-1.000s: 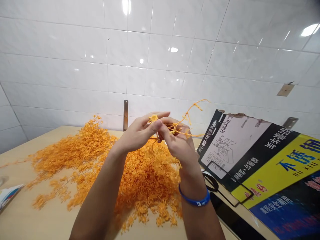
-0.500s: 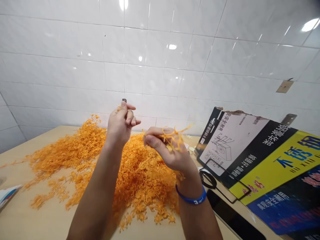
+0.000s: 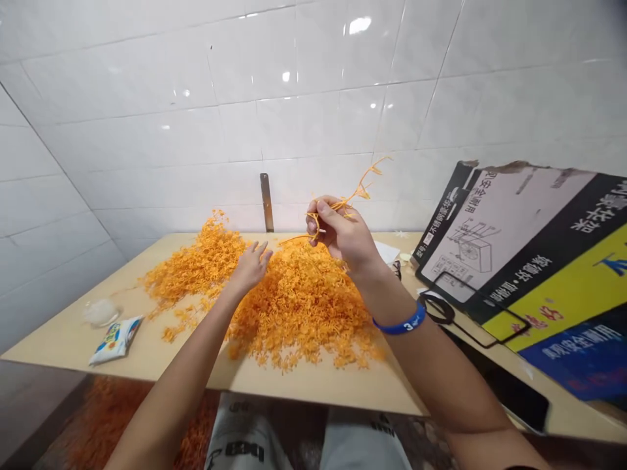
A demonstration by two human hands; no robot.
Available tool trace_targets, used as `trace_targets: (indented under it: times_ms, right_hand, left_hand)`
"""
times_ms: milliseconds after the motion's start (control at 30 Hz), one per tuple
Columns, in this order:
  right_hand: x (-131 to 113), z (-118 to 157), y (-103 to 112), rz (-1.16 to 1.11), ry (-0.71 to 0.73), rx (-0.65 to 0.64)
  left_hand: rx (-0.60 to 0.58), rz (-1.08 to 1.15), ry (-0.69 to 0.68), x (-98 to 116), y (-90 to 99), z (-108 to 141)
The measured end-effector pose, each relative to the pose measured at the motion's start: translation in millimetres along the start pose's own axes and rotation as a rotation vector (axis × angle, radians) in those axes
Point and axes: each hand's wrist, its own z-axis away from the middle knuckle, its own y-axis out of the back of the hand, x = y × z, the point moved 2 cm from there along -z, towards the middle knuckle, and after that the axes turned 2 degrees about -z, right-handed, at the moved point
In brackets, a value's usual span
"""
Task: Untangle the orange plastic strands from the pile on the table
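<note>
My right hand [image 3: 347,234], wearing a blue wristband [image 3: 400,324], is raised over the table and pinches a thin orange plastic flower stem [image 3: 363,185]. One end of the stem sticks up to the right; the other curls down left below the fingers. My left hand [image 3: 251,266] is open, fingers spread, close over the orange artificial flowers. I cannot tell whether it touches them. A large heap of these flowers [image 3: 313,307] lies in the middle, and a second heap [image 3: 196,264] joins it at the left.
At the right, a printed cardboard box [image 3: 490,241] leans beside a black wire frame [image 3: 470,336] and a phone [image 3: 509,385]. A small white packet [image 3: 115,339] and a whitish round object [image 3: 100,312] lie left. A dark strip [image 3: 266,202] stands against the tiled wall. More orange flowers [image 3: 108,418] lie below the table.
My left hand has lowered and opened over the flowers. My right hand has risen, with the stem now plainly showing. The view has shifted, bringing the table's front edge and my legs into sight.
</note>
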Motion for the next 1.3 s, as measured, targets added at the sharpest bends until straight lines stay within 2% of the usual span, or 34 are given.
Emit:
trace_targets:
  times_ms: [67,167,200,267,367,433,467,500,567,633,700,767,867,1000,1067,1200,1267,1300]
  right_hand:
    - [-1.3,15.6,-1.7,-0.108,-0.054,0.069]
    - [-0.2,50.0,-4.5,-0.301,-0.13,0.215]
    - [1.7,63.4,-5.5,-0.355,-0.145,0.272]
    - [8.2,91.6,-7.2,-0.432,-0.156,0.395]
    - [23.4,133.8,-8.6,-0.498,-0.145,0.606]
    - [34.3,159.2,-9.9,-0.553,-0.126,0.741]
    - [39.1,170.5,-10.9,-0.581,-0.113,0.793]
    - [43.2,180.7,-12.1,-0.603,-0.099,0.831]
    - [49.3,198.3,-14.8,-0.601,-0.083,0.88]
    - [53.3,213.9,-16.4,-0.521,-0.076,0.911]
    - [56.9,229.8,-16.2,-0.391,-0.064,0.923]
    - [61.7,248.2,-13.9,-0.25,-0.06,0.879]
    - [69.7,282.1,-5.6,-0.041,-0.061,0.74]
    - [70.2,322.4,8.2,0.318,-0.032,0.452]
    - [66.4,333.3,12.8,0.466,-0.03,0.291]
    - [54.5,345.6,18.0,0.629,0.117,0.015]
    - [49.2,353.2,23.3,0.681,0.097,-0.008]
    - [46.6,357.0,27.1,0.689,0.049,0.022]
  left_hand:
    - [0.063,0.226,0.013,4.7,-1.6,34.2]
    - [0.074,0.887,0.154,15.3,-23.9,105.2]
    - [0.024,1.085,0.202,20.0,-37.4,131.3]
    - [-0.167,1.394,0.253,32.3,-69.2,180.7]
    - [-0.451,1.591,0.127,53.8,-110.5,234.1]
    - [-0.589,1.562,0.001,66.3,-126.0,252.5]
    - [-0.609,1.54,-0.04,71.1,-129.4,256.8]
    - [-0.588,1.528,-0.059,74.7,-130.0,258.4]
    - [-0.452,1.542,-0.048,78.7,-124.8,256.5]
    - [-0.34,1.576,-0.019,81.1,-115.4,252.9]
    - [-0.299,1.626,0.024,83.2,-105.4,250.4]
    - [-0.286,1.685,0.097,84.7,-96.7,249.4]
    - [-0.239,1.732,0.232,84.8,-87.2,249.6]
    - [-0.127,1.696,0.322,85.0,-78.4,250.1]
    - [-0.124,1.682,0.336,87.1,-75.1,249.7]
    - [-0.081,1.658,0.381,89.5,-68.6,247.4]
    - [-0.047,1.627,0.399,88.2,-65.6,246.7]
    - [-0.036,1.601,0.402,87.0,-64.5,246.9]
